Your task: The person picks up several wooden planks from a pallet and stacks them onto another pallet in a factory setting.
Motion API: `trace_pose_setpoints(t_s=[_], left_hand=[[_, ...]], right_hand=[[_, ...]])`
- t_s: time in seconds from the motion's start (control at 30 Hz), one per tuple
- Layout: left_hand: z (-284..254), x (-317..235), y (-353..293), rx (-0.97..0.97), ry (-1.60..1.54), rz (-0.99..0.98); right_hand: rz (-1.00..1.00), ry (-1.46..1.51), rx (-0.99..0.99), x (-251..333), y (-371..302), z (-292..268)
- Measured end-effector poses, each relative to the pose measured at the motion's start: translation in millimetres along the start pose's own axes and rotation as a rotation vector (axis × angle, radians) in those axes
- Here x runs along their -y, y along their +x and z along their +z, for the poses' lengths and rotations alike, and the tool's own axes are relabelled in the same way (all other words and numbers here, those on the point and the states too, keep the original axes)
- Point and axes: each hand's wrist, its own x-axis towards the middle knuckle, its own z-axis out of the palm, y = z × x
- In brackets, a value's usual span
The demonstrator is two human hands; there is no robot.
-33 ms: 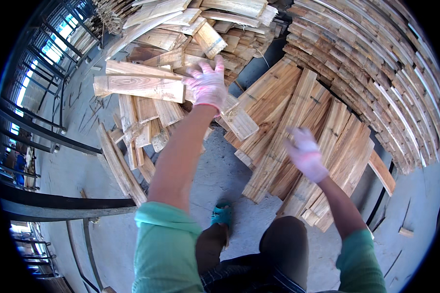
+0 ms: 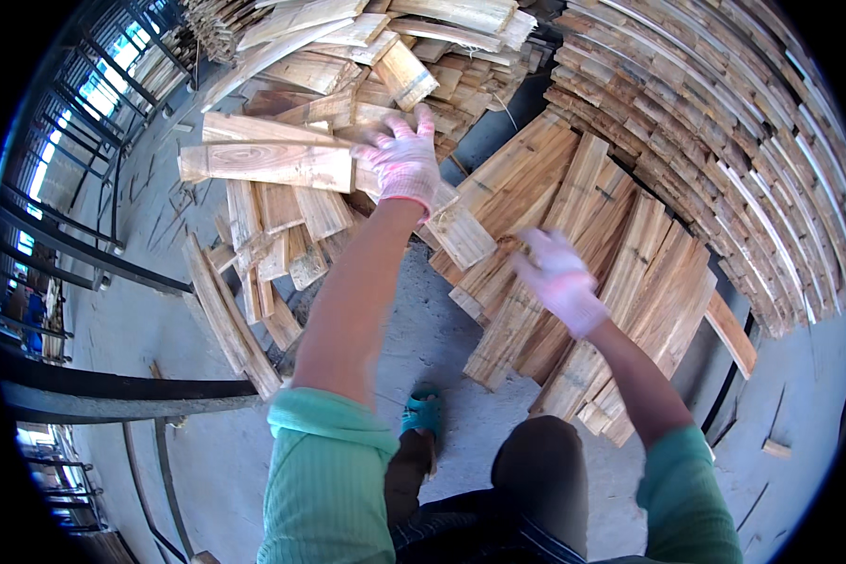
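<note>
My left hand [image 2: 406,164], in a whitish-pink glove, lies with its fingers spread at the right end of a pale wooden board [image 2: 263,166] on a loose heap. A short board [image 2: 462,237] juts out below that wrist. My right hand [image 2: 559,277], gloved alike and slightly blurred, hovers over long boards [image 2: 620,320] fanned out on the right. Its fingers point left toward the short board, apart from one another, with no board visibly gripped. Whether its fingertips touch the wood is hard to make out.
A tall, neat stack of boards [image 2: 686,141] curves along the right. More loose boards [image 2: 376,38] are piled at the far side. Dark metal racks [image 2: 94,216] stand on the left, with a rail [image 2: 132,399] reaching toward me. My sandalled foot [image 2: 422,412] is on the concrete floor.
My right hand has moved left and slightly away from me over the fanned boards, toward the short board. My left hand has stayed nearly in place.
</note>
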Motion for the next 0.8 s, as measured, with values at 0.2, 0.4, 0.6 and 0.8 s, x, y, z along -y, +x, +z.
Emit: trace_pose_setpoints(t_s=[0.2,0.4,0.6,0.8], left_hand=[[-36,36,-43,0.259,-0.018,0.179],[-10,105,-116,0.303,0.021,0.084],[16,122,-119,0.359,0.067,-0.021],[15,123,-118,0.373,-0.001,-0.033]], right_hand=[[0.063,-0.079,0.136,74,135,56],[0.056,-0.022,0.161,86,130,66],[0.016,-0.001,0.176,88,58,43],[0.194,-0.142,0.264,7,-131,-36]])
